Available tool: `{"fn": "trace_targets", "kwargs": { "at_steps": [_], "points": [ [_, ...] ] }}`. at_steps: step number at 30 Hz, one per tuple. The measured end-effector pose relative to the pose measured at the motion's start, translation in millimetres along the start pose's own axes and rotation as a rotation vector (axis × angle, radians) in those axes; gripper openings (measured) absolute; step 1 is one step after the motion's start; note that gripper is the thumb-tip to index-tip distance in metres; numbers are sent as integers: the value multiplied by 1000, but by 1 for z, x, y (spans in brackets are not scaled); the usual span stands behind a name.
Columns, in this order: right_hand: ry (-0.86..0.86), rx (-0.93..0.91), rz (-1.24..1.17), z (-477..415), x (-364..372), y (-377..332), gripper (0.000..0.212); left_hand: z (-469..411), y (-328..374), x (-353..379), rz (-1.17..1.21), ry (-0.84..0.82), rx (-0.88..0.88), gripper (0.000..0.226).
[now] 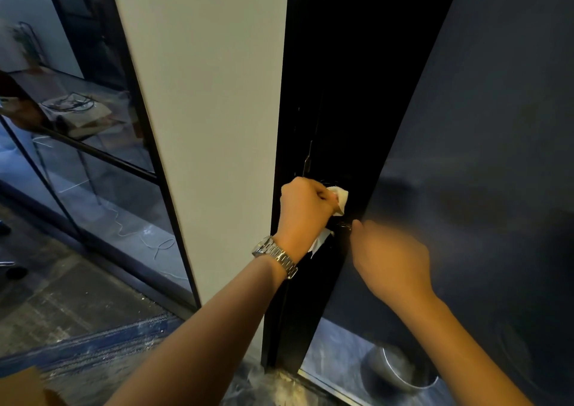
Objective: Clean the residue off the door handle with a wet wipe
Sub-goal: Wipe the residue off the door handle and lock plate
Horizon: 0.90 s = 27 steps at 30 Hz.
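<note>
The door handle (343, 226), a dark fitting on the black door edge (313, 144), is all but lost in shadow, only a faint metallic glint showing between the two hands. The left hand (306, 209), a steel link watch (275, 255) at its wrist, has its grip closed tight around a crumpled white wet wipe (340, 199), pressed against the door's edge just above the handle, a loose tail of it hanging below the fist. The right hand (391, 259), motion-blurred, reaches toward the handle; its grip cannot be told. A matte cream wall panel (205, 94) stands to the left.
</note>
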State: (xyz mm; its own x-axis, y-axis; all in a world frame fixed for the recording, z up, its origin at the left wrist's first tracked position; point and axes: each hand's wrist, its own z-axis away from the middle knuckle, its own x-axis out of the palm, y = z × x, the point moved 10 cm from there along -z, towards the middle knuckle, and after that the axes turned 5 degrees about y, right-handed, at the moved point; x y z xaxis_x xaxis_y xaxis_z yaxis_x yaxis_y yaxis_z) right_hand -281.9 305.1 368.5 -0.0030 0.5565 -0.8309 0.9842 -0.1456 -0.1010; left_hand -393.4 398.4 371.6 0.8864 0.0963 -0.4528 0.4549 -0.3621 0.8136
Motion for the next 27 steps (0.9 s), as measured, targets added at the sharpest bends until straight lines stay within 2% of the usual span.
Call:
{"fn": "trace_targets", "kwargs": {
  "at_steps": [2, 4, 7, 12, 15, 18, 22, 24, 27],
  "points": [
    [-13, 3, -4, 0, 0, 0, 42, -5, 1, -3, -8, 49, -23, 15],
    [-4, 12, -19, 1, -1, 0, 41, -4, 4, -3, -7, 28, 9, 18],
    [9, 15, -27, 1, -1, 1, 42, 5, 13, 1, -90, -102, 113, 14],
    [46, 7, -32, -1, -1, 0, 43, 15, 23, -10, -155, -340, 197, 19],
    [68, 0, -37, 0, -1, 0, 43, 22, 30, 6, -277, -396, 271, 24],
    [80, -4, -49, 0, -3, -1, 44, 14, 27, 15, -232, -319, 254, 22],
    [89, -13, -41, 1, -2, -1, 47, 0, 21, -5, -46, -83, 203, 22],
    [102, -19, -36, 1, -5, -2, 48, 1, 31, -7, -84, -19, 292, 19],
    [103, -15, -28, 1, -5, -2, 49, 1, 47, 2, -164, -58, 457, 14]
  ]
}}
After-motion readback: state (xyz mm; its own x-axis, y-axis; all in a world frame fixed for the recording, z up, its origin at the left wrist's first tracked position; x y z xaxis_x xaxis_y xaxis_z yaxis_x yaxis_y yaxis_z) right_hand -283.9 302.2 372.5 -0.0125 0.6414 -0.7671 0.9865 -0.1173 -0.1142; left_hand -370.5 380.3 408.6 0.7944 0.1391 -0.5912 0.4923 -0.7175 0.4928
